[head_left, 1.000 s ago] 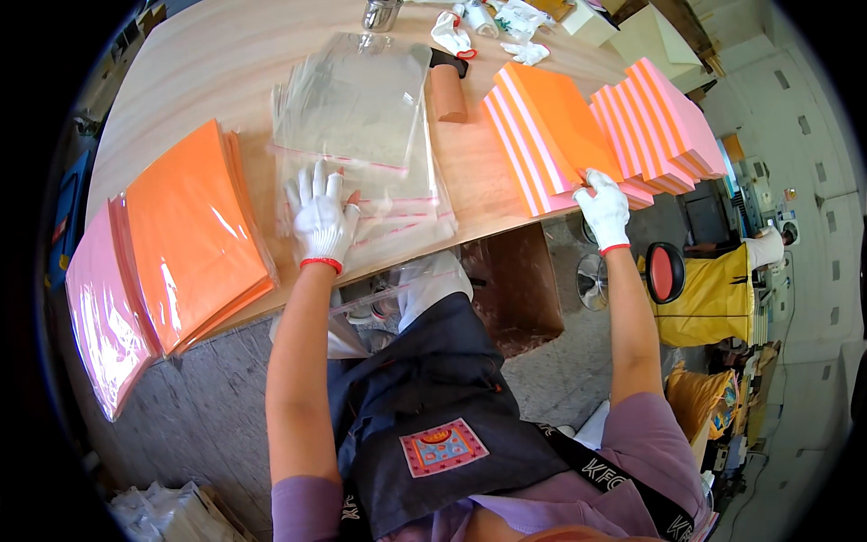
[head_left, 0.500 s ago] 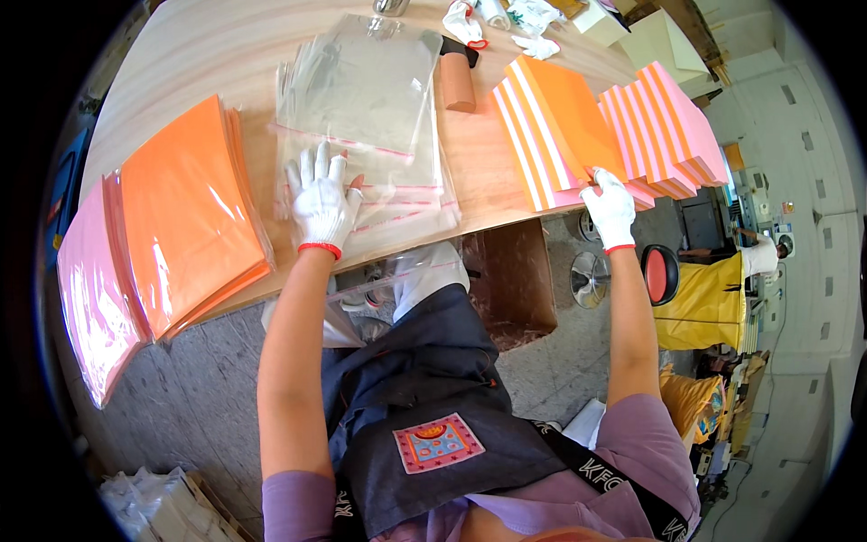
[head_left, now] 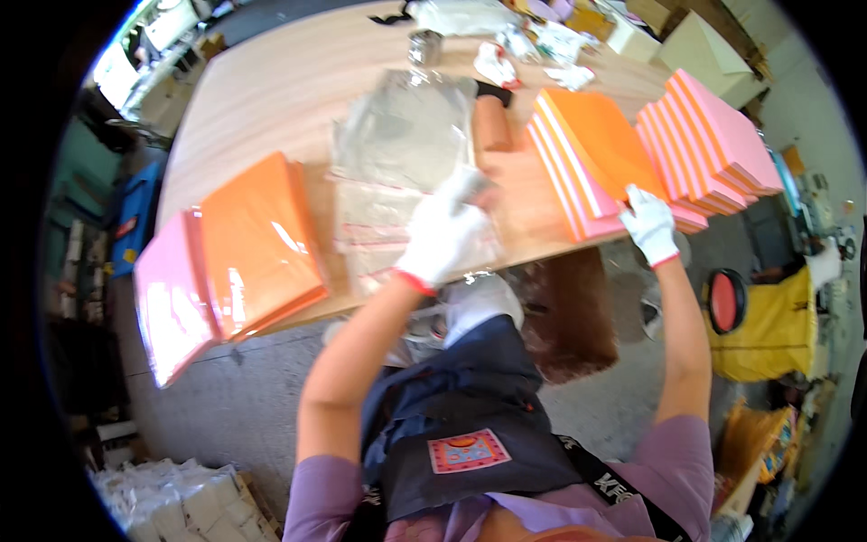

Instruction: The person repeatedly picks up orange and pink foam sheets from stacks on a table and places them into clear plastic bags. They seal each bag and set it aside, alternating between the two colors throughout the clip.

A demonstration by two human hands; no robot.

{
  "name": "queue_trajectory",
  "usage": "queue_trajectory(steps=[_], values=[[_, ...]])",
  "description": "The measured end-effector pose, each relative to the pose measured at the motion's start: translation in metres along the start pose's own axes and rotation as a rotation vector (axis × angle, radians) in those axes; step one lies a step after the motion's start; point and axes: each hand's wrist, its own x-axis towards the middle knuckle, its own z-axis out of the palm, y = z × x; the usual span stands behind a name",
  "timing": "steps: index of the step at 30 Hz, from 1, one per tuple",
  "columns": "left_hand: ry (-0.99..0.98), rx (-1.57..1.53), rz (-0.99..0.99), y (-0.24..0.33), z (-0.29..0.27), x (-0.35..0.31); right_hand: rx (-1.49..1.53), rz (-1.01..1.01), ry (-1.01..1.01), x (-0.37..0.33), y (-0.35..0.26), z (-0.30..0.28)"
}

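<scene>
My left hand point(head_left: 441, 230), in a white glove with a red cuff, is over the right side of the clear plastic bags point(head_left: 402, 135); its fingers are smeared by motion. At the near corner of a stack of orange and pink sheets point(head_left: 591, 135), my gloved right hand point(head_left: 650, 226) pinches the edge of the top orange sheets. A second stack of pink and orange sheets point(head_left: 709, 135) stands just right of it. On the left lie orange sheets in clear bags point(head_left: 257, 244), beside pink bagged sheets point(head_left: 172, 285).
Behind the bags are a brown cylinder point(head_left: 493, 124) with a black end and a metal cup point(head_left: 424, 47). White gloves point(head_left: 495, 65) lie at the back of the wooden table point(head_left: 271, 99). Under the near edge stands a brown box point(head_left: 573, 316); a red-topped stool point(head_left: 724, 301) is to the right.
My left hand has lifted from the plastic bags and moved right, toward the orange stack. My right hand stays at the stack's corner. The whole view has shifted.
</scene>
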Motion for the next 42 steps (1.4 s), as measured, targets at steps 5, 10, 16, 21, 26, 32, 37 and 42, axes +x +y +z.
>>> queue_trajectory(steps=[5, 10, 16, 21, 26, 32, 37, 42], values=[[-0.479, -0.746, -0.703, 0.020, 0.099, 0.029, 0.003, -0.001, -0.025, 0.007, -0.007, 0.005], [-0.517, -1.038, -0.925, 0.016, 0.176, 0.067, -0.015, 0.016, -0.116, 0.007, -0.010, -0.003], [-0.419, -0.888, -0.968, 0.019, 0.198, 0.080, 0.007, 0.062, -0.188, 0.007, -0.015, -0.014], [-0.384, -0.880, -0.950, 0.017, 0.196, 0.088, 1.322, 0.588, 0.230, -0.035, 0.002, 0.005], [-0.431, -0.769, -0.846, 0.016, 0.211, 0.105, 2.210, 0.684, -0.177, -0.051, 0.043, 0.063], [-0.317, -0.836, -0.850, 0.019, 0.201, 0.107, 2.489, 1.170, 0.193, 0.004, 0.023, 0.028], [-0.593, -0.555, -0.261, 0.000, 0.159, 0.022, 2.374, 1.206, 0.136, 0.017, 0.039, 0.061], [-0.552, 0.753, 0.207, -0.024, 0.022, -0.077, 2.288, 1.064, 0.039, 0.017, 0.056, 0.082]])
